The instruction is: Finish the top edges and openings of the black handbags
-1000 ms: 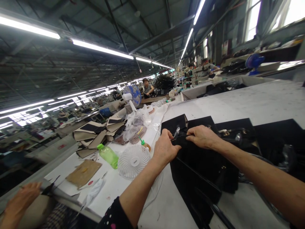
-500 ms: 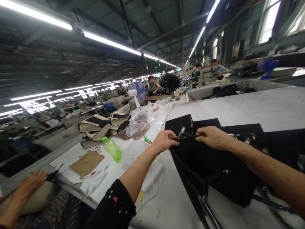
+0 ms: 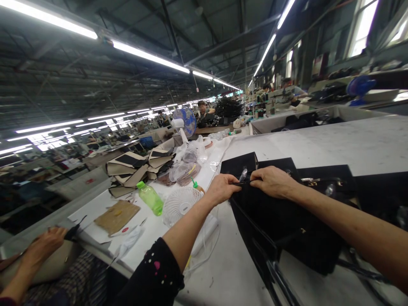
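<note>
A black bag (image 3: 280,225) stands on the white table (image 3: 334,144) in front of me. My left hand (image 3: 223,189) pinches the bag's top edge at its left end, fingers closed on it. My right hand (image 3: 272,182) grips the same top edge a little to the right, fingers curled over it. A thin dark strip runs between the two hands. Several more black bags (image 3: 318,172) stand in a row behind and to the right.
A white table fan (image 3: 180,205), a green bottle (image 3: 149,198), a brown card piece (image 3: 117,216) and stacked card pieces (image 3: 134,168) lie to the left. Another person's hand (image 3: 44,246) works at the lower left. A blue fan (image 3: 186,121) and a seated person are farther back.
My right hand has slid left along the bag's top edge, closer to my left hand. The other person's hand at the lower left has shifted slightly.
</note>
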Motion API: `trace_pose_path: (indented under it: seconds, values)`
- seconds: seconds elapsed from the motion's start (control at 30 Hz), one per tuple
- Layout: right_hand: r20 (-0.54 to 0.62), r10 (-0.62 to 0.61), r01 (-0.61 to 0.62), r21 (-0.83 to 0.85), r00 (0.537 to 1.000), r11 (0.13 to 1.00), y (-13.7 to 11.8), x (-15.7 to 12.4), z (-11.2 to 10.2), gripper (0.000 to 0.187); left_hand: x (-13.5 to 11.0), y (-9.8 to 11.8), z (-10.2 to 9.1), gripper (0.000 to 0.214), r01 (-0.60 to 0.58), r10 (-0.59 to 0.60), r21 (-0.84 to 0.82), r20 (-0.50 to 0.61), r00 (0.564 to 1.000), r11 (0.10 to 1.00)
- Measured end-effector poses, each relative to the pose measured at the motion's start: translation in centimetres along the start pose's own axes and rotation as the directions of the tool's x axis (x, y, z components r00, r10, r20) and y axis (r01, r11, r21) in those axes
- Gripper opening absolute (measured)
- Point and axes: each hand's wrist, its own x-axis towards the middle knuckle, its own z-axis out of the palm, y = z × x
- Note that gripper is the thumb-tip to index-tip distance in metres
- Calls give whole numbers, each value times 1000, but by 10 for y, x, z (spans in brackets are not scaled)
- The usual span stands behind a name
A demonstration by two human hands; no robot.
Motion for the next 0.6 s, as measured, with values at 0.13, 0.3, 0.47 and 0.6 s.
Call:
trace_pose_path:
  seconds: [0.13,0.3,0.47,0.6]
  values:
    - [6,27,-27,-21,1000,999,-10,4,0,25,1,-1,0,14,-1,1,-6,-12,1000,1000]
    - [58,-77,76,20,995,997,-12,6,6,21,-3,0,0,12,-8,8,4,-25,1000,1000]
    - [57,-58,62,-54,997,997,-18,6,9,26,-5,3,0,10,-23,24,31,-43,999,999]
    - [30,-44,47,-114,999,992,-21,5,12,28,-6,6,1,12,-25,28,73,-54,998,997]
